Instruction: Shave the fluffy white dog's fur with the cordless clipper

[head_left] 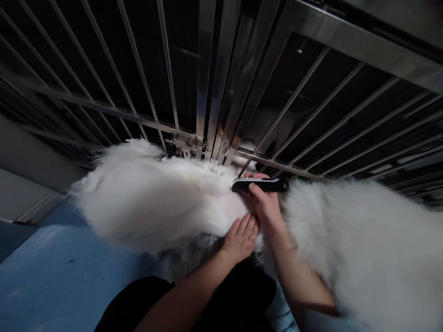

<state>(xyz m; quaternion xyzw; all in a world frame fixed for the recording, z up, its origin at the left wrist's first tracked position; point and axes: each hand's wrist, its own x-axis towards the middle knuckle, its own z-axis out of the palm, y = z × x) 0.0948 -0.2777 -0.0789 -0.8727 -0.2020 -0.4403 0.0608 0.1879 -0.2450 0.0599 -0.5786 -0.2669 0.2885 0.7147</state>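
A large white fluffy dog [148, 198] fills the middle of the view, with a closely clipped pinkish patch [231, 208] on its body. My right hand [265, 203] is wrapped round a black and light-grey hair clipper [268, 185], its tip against the fur at the patch's upper edge. My left hand [241, 237] lies flat on the coat just below the patch, fingers together and stretched out. Loose white tufts [194, 253] hang or lie beneath the body. The clipper's blade is hidden in the fur.
A metal barred cage [204, 83] with a latch [187, 146] stands right behind the dog. More thick white fur [374, 244] fills the right side, close to my right forearm. The blue floor [69, 276] shows at lower left, below a pale wall panel [31, 193].
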